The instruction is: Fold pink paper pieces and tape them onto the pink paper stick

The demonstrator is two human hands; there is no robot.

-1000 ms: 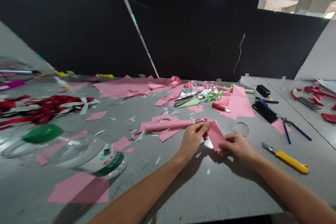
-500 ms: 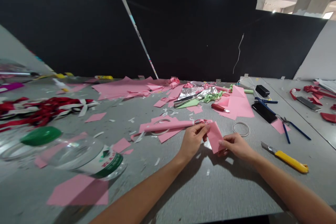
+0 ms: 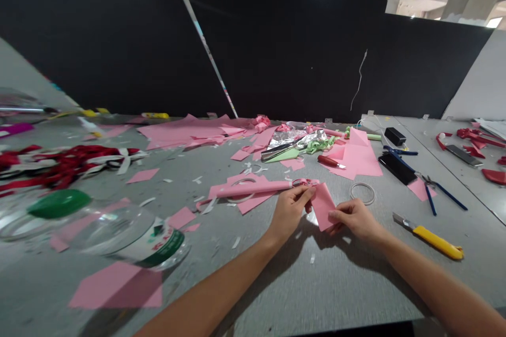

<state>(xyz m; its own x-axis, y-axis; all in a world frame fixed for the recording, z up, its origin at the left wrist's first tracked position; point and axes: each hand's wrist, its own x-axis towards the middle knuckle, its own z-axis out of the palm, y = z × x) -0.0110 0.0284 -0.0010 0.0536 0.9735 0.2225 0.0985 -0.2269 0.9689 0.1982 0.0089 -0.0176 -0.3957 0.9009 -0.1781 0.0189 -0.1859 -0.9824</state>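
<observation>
A small piece of pink paper point(image 3: 323, 207) is held up between both hands, a little above the grey table. My left hand point(image 3: 293, 208) pinches its upper left edge, thumb on top. On the lower right edge, my right hand point(image 3: 352, 219) grips it between thumb and fingers; the fingertips behind the paper are hidden. Just beyond my left hand lies a rolled pink paper tube point(image 3: 253, 188) on flat pink scraps. A ring of white tape point(image 3: 362, 194) rests beyond my right hand.
To the right lie a yellow utility knife point(image 3: 438, 241), blue-handled pliers point(image 3: 430, 183) and a black phone point(image 3: 397, 167). A red-handled knife point(image 3: 331, 162) and scissors point(image 3: 282, 150) lie farther back. A clear plastic bottle point(image 3: 118, 231) lies at left, near red and white ribbons point(image 3: 79, 164).
Almost nothing differs. Both hands keep their grip on the pink paper, and the view has shifted very slightly.
</observation>
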